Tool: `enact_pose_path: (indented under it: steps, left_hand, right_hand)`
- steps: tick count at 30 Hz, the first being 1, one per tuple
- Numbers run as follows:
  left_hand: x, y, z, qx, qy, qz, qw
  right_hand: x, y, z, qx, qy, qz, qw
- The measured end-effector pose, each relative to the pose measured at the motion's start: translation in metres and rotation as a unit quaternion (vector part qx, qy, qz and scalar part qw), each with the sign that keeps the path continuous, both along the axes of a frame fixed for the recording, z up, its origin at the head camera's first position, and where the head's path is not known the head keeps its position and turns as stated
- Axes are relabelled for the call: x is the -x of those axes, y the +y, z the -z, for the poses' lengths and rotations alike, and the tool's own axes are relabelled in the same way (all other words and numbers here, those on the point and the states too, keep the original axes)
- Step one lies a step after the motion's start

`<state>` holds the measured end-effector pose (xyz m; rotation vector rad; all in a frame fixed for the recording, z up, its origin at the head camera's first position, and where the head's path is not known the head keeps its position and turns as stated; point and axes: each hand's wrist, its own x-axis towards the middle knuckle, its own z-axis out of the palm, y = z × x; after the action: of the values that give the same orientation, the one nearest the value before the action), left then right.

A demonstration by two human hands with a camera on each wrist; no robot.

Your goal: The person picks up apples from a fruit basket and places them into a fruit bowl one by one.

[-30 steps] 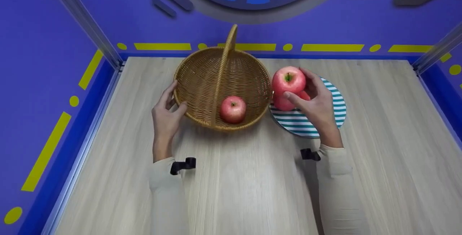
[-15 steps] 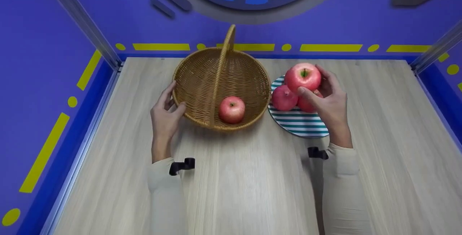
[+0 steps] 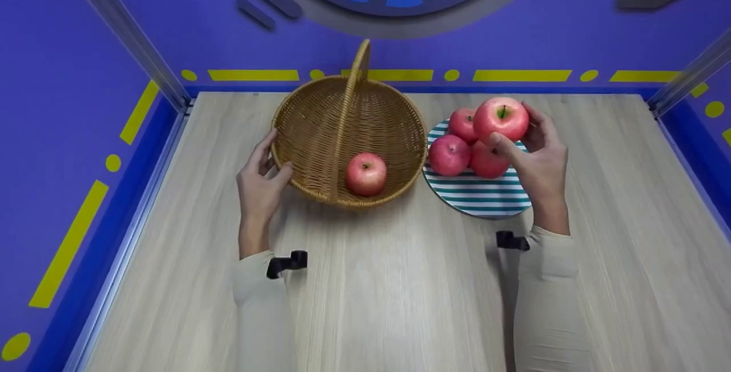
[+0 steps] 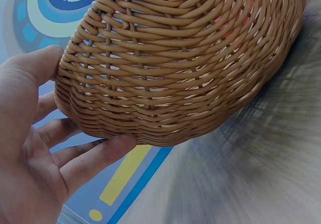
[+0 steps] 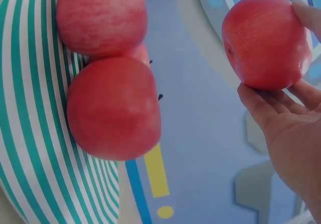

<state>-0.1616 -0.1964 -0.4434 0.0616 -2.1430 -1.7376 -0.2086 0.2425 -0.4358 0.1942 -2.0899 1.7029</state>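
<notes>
My left hand (image 3: 261, 192) grips the side of a brown wicker basket (image 3: 308, 115) with an arched handle. In the left wrist view its thumb is at the basket's edge and its fingers reach below the woven wall (image 4: 150, 83). One red apple (image 3: 366, 174) lies inside the basket. My right hand (image 3: 542, 172) holds another red apple (image 3: 501, 119) between thumb and fingers, raised above a plate (image 3: 480, 205) with green and white stripes. Three apples sit together on that plate, one of them (image 5: 114, 108) large in the right wrist view.
The wooden table (image 3: 371, 292) extends in front of both hands. Blue panels (image 3: 188, 29) with yellow markings stand behind and on both sides. The plate lies close to the basket's right side.
My right hand has moved to the right with its apple, from beside the basket's rim to over the plate's right side. This uncovers the apples on the plate. The left hand stays on the basket.
</notes>
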Motion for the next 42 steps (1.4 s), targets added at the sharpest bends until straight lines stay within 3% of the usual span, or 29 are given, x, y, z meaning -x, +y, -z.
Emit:
enact_pose_path:
  steps: [11, 23, 42]
  left_hand:
    - [-0.001, -0.001, -0.001, -0.03, -0.006, 0.015, 0.9994]
    - [0.001, -0.001, 0.0, -0.033, -0.003, 0.01, 0.9994]
    - [0.001, -0.001, 0.001, -0.036, -0.004, 0.008, 0.9993]
  right_hand:
    - [0.002, 0.017, 0.003, 0.012, -0.008, 0.04, 0.9991]
    - [0.003, 0.03, 0.007, 0.002, -0.075, 0.092, 0.9929]
    - [0.006, 0.048, 0.024, -0.002, -0.154, 0.119, 0.9809]
